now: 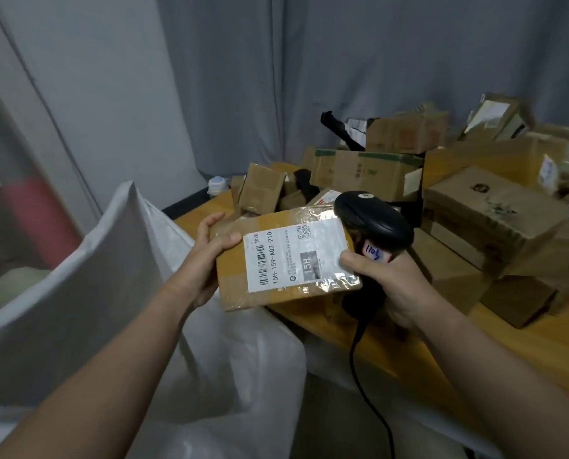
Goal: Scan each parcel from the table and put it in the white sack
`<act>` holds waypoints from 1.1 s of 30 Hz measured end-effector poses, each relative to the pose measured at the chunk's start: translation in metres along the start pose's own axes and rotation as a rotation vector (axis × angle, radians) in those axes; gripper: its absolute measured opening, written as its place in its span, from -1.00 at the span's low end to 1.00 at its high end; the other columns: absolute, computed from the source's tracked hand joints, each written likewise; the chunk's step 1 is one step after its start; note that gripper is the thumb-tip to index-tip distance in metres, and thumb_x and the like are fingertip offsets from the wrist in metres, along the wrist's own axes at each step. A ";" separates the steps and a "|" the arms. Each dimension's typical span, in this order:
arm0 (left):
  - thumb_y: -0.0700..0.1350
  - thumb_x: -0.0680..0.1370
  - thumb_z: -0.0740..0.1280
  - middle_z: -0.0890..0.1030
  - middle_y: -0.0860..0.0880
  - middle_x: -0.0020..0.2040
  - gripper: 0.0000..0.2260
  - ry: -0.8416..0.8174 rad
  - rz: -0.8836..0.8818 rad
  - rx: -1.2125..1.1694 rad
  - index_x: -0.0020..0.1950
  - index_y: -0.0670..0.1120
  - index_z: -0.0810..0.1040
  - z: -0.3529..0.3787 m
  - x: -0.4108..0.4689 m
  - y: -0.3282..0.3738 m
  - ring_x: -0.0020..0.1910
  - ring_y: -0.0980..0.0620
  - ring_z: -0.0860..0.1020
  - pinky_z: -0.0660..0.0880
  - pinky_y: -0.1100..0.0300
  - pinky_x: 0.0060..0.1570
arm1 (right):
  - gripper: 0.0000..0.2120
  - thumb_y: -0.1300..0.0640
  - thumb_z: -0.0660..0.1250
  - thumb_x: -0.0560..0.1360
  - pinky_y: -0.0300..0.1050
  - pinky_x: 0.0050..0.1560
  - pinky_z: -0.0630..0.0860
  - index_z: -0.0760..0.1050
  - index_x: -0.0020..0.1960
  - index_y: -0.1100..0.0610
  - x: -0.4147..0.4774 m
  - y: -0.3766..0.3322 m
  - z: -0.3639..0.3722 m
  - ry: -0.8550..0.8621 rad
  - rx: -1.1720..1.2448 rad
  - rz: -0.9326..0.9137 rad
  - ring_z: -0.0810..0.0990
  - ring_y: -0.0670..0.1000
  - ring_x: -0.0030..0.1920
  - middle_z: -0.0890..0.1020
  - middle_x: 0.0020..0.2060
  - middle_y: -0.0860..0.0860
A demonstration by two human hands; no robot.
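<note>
A flat brown cardboard parcel (286, 260) with a white label is gripped by the left hand (210, 256) above the yellow table's (525, 352) left edge, over the white sack (77, 276). A black corded scanner (372, 220) is clasped in the right hand (389, 279), whose thumb presses the parcel's right edge.

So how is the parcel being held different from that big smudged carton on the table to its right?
The held parcel is flat and thin; the smudged carton is a thick block. The parcel is lifted in the left hand, tilted; the carton rests on the table among other boxes. The parcel's top shows a white barcode label; the carton's top shows dark smudges, no label visible. Both are brown cardboard.
</note>
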State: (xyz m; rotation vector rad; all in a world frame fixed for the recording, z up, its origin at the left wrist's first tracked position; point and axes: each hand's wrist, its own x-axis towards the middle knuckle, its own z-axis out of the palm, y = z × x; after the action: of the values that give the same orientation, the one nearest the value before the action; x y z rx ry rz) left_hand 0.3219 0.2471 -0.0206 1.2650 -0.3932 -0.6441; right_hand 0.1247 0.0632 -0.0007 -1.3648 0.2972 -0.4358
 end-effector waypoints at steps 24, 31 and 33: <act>-0.06 0.36 0.50 0.60 0.09 0.21 -0.28 0.064 0.067 -0.286 0.41 0.21 0.21 0.052 -0.115 -0.072 0.23 -0.04 0.53 0.42 -0.23 0.22 | -0.67 0.15 0.47 0.30 -0.08 -0.01 0.64 0.60 0.06 0.14 -0.083 0.067 0.073 0.358 0.428 -0.030 0.69 0.03 0.00 0.73 -0.08 0.03; -0.22 0.42 0.50 0.46 0.02 0.33 -0.01 0.178 0.235 0.164 0.51 0.28 -0.14 0.007 -0.100 -0.076 0.27 0.06 0.51 0.50 0.10 0.17 | -0.90 0.15 0.42 0.47 -0.19 -0.38 0.51 0.57 -0.16 0.17 -0.100 0.042 0.041 0.213 -0.375 -0.131 0.55 0.02 -0.44 0.54 -0.47 0.09; -0.23 0.41 0.51 0.43 0.08 0.32 -0.01 0.202 0.255 0.252 0.53 0.22 -0.14 -0.007 -0.099 -0.077 0.29 0.04 0.49 0.50 0.23 0.10 | -0.85 0.14 0.43 0.47 -0.18 -0.44 0.51 0.55 -0.22 0.18 -0.104 0.036 0.043 0.111 -0.530 -0.134 0.55 0.04 -0.50 0.53 -0.54 0.06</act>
State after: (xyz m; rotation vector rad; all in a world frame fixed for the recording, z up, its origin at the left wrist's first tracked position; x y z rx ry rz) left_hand 0.2331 0.3032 -0.0892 1.4751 -0.4685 -0.2514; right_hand 0.0567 0.1545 -0.0333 -1.8884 0.4342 -0.5701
